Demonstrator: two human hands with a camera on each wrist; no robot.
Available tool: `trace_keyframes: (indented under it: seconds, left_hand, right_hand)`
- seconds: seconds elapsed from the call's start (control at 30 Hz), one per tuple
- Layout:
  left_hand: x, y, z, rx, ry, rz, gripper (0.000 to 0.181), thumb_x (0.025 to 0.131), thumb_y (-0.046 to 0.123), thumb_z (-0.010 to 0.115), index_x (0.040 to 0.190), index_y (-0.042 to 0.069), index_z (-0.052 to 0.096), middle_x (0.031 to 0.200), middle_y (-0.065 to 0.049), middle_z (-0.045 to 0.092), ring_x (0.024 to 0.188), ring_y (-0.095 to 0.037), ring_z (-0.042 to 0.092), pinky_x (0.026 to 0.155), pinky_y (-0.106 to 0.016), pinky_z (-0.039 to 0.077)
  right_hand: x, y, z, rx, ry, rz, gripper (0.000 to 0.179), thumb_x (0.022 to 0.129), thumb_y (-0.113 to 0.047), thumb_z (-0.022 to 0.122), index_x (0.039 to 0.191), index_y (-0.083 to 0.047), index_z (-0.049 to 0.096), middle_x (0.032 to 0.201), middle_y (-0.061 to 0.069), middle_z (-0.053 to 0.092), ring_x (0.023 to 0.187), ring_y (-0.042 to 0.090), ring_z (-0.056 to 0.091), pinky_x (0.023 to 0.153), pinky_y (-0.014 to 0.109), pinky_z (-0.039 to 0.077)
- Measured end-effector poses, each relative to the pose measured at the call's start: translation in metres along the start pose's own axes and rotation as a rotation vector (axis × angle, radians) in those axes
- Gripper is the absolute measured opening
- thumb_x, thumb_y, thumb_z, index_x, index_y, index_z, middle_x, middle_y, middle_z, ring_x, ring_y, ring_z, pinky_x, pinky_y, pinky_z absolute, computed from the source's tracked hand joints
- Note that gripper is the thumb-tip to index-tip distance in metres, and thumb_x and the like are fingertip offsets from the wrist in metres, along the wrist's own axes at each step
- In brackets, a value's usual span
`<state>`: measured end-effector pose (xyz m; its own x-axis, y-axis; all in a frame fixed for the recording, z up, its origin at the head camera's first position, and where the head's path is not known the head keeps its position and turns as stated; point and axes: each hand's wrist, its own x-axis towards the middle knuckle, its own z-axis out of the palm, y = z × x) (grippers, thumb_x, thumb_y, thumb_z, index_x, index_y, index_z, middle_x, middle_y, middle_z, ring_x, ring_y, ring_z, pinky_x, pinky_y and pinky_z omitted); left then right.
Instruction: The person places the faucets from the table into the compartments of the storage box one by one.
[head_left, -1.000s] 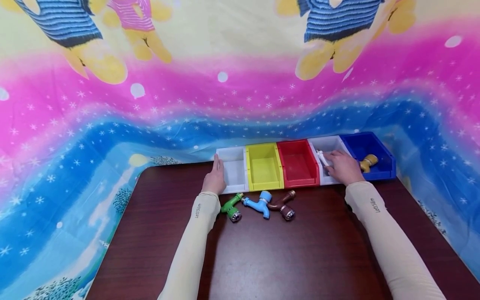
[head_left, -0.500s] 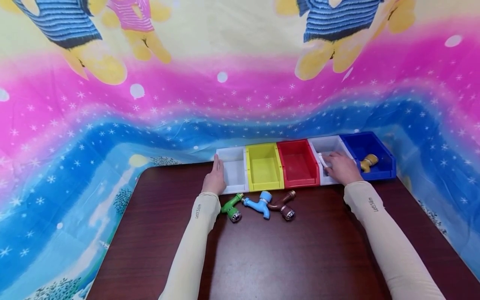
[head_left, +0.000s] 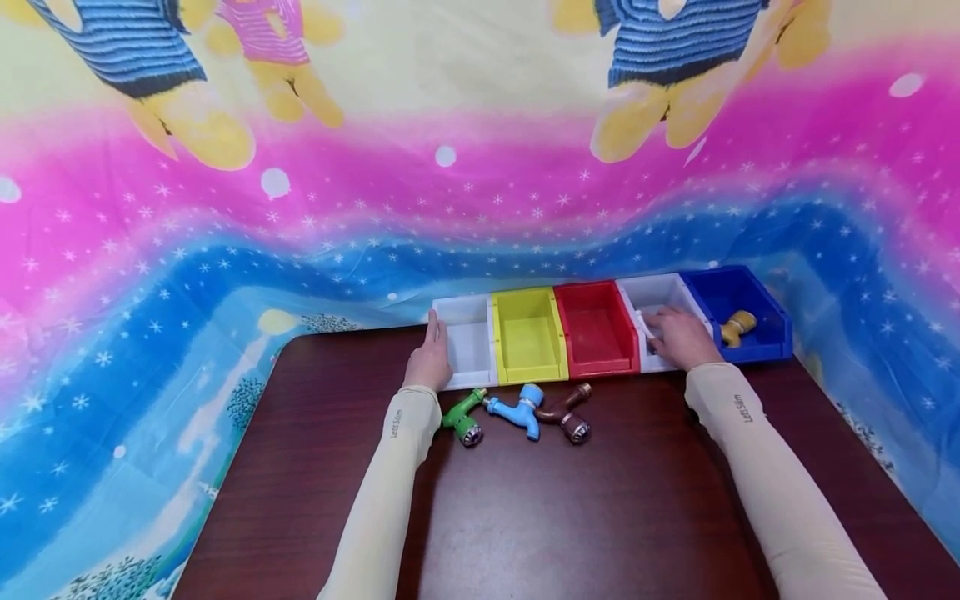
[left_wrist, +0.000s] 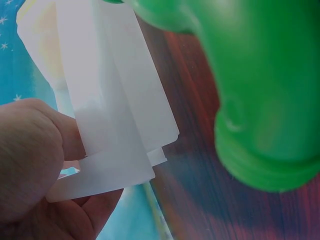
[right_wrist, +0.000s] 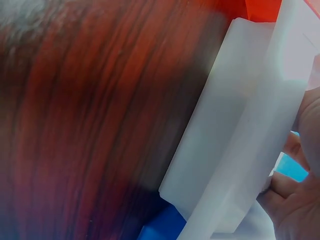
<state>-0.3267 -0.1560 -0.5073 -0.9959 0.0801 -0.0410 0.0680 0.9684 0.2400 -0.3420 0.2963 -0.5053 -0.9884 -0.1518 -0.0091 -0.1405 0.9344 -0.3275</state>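
At the left end of the bin row, my left hand [head_left: 429, 364] grips the side wall of a white bin [head_left: 467, 333]; the left wrist view shows the fingers on either side of that bin wall [left_wrist: 112, 135]. My right hand [head_left: 684, 337] reaches into the other white bin [head_left: 656, 288], between the red and blue ones. Its fingers hold a white tap [head_left: 642, 323], mostly hidden by the hand. In the right wrist view the bin's front wall [right_wrist: 240, 145] covers part of the fingers. A yellow-brown tap [head_left: 737, 327] lies in the blue bin [head_left: 772, 340].
On the dark wooden table [head_left: 585, 517], in front of the bins, lie a green tap [head_left: 465, 417], a light blue tap [head_left: 521, 410] and a brown tap [head_left: 566, 412]. A yellow bin [head_left: 528, 333] and a red bin [head_left: 597, 329] stand mid-row. Behind hangs a patterned cloth [head_left: 450, 200].
My right hand has lowered the white tap deeper into the white bin, so less of it shows. The left hand has stayed in place.
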Motion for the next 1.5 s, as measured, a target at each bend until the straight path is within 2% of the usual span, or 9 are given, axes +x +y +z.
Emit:
trace_keyframes:
  seconds: [0.13,0.33,0.83,1.2,1.33,1.5]
  left_hand:
    - [0.000,-0.001,0.001,0.006,-0.010,0.002,0.082,0.097,-0.003,0.060,0.166,0.004,0.016,0.176,-0.007,-0.009,0.052,-0.021,0.052,0.058,-0.035,0.050]
    - [0.002,-0.002,0.002,0.021,0.011,0.004,0.082,0.096,-0.003,0.061,0.166,0.003,0.018,0.176,-0.008,-0.007,0.052,-0.021,0.051,0.058,-0.035,0.049]
    - [0.001,-0.001,0.000,0.006,0.008,0.004,0.082,0.096,-0.004,0.061,0.166,0.003,0.018,0.176,-0.009,-0.006,0.051,-0.021,0.051,0.057,-0.035,0.049]
    - [0.001,0.002,0.000,0.016,0.006,0.003,0.083,0.095,-0.002,0.063,0.166,0.003,0.018,0.176,-0.009,-0.005,0.052,-0.021,0.052,0.059,-0.035,0.050]
    - [0.001,0.002,0.000,0.007,-0.002,0.012,0.082,0.096,-0.003,0.061,0.166,0.002,0.017,0.176,-0.010,-0.005,0.053,-0.021,0.052,0.059,-0.035,0.051]
    - [0.001,0.000,-0.002,0.013,-0.020,0.002,0.081,0.098,-0.002,0.059,0.166,0.004,0.016,0.176,-0.008,-0.008,0.052,-0.020,0.051,0.059,-0.035,0.050]
  right_hand:
    - [-0.001,0.000,0.001,-0.009,-0.018,-0.001,0.066,0.095,-0.014,0.074,0.155,-0.006,0.047,0.145,0.026,0.055,0.132,0.050,0.048,0.108,0.070,0.042]
    - [0.007,-0.003,0.000,-0.037,-0.019,-0.020,0.062,0.095,-0.011,0.073,0.151,-0.001,0.050,0.136,0.028,0.060,0.124,0.048,0.054,0.104,0.067,0.046]
    - [0.016,0.001,0.001,-0.027,-0.046,-0.031,0.054,0.094,-0.010,0.074,0.145,0.003,0.057,0.130,0.028,0.064,0.117,0.046,0.057,0.104,0.065,0.046]
    - [0.019,0.006,0.003,-0.004,-0.058,-0.005,0.051,0.094,-0.009,0.073,0.142,0.004,0.059,0.134,0.030,0.063,0.120,0.046,0.058,0.104,0.064,0.047]
    - [0.020,0.008,0.004,0.015,-0.071,0.018,0.052,0.095,-0.010,0.073,0.143,0.004,0.058,0.137,0.030,0.062,0.124,0.048,0.056,0.105,0.064,0.046]
    - [0.021,0.007,0.005,0.045,-0.077,0.009,0.052,0.096,-0.011,0.072,0.144,0.004,0.058,0.138,0.030,0.061,0.126,0.048,0.055,0.106,0.064,0.045]
